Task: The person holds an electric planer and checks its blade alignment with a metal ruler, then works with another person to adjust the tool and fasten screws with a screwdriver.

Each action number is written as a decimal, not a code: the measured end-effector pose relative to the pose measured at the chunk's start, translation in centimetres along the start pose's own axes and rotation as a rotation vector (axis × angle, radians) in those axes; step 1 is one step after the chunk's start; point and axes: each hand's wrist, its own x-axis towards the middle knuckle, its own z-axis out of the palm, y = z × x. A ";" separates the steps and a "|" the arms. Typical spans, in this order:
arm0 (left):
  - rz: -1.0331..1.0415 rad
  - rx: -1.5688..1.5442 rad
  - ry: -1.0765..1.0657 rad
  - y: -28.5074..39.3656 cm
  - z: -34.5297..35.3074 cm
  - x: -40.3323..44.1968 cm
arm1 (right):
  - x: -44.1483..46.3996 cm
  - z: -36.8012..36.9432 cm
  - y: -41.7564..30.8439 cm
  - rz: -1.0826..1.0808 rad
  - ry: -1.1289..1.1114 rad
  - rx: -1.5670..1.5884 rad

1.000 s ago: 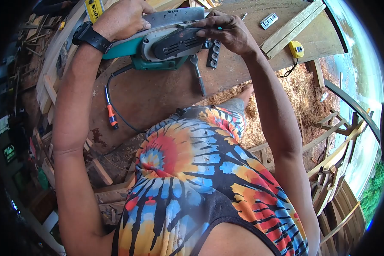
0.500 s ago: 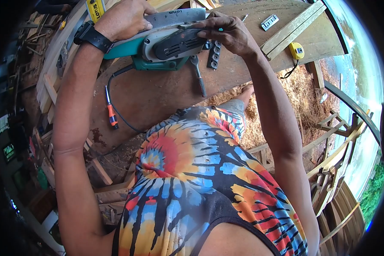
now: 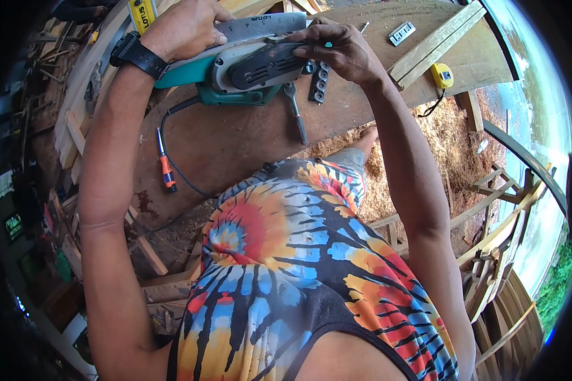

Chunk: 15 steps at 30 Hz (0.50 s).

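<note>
A teal and grey electric planer (image 3: 238, 95) with a black side cover lies on the wooden bench. Along its upper edge runs a metal ruler blade (image 3: 260, 26) marked LOTUS with numbers. My left hand (image 3: 187, 28) is closed on the left part of this ruler, thumb and fingers pinching it; a black watch is on that wrist. At the planer's other end, my right hand (image 3: 337, 47) has its fingers curled together by the ruler's tip and the planer's front. What exactly those right fingers grip is hidden. A yellow LOTUS-labelled piece (image 3: 143, 14) shows beyond my left hand.
On the bench (image 3: 222, 143) lie a ratchet wrench (image 3: 295, 113), a socket rack (image 3: 319, 82), an orange screwdriver (image 3: 166, 168), a small silver block (image 3: 401, 33), wooden strips (image 3: 435, 44) and a yellow tape measure (image 3: 442, 75). The planer's cord (image 3: 171, 143) trails toward me. Wood shavings (image 3: 438, 146) cover the ground.
</note>
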 end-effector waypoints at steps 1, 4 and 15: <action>0.010 -0.001 0.006 -0.2 0.1 0.0 | 0.0 -0.1 0.0 0.001 0.002 -0.013; 0.006 -0.008 0.029 -0.7 0.7 0.2 | -0.1 0.0 -0.3 0.053 0.028 -0.045; -0.049 0.016 -0.034 -0.5 0.5 0.4 | -0.1 0.0 -0.1 0.033 0.053 -0.065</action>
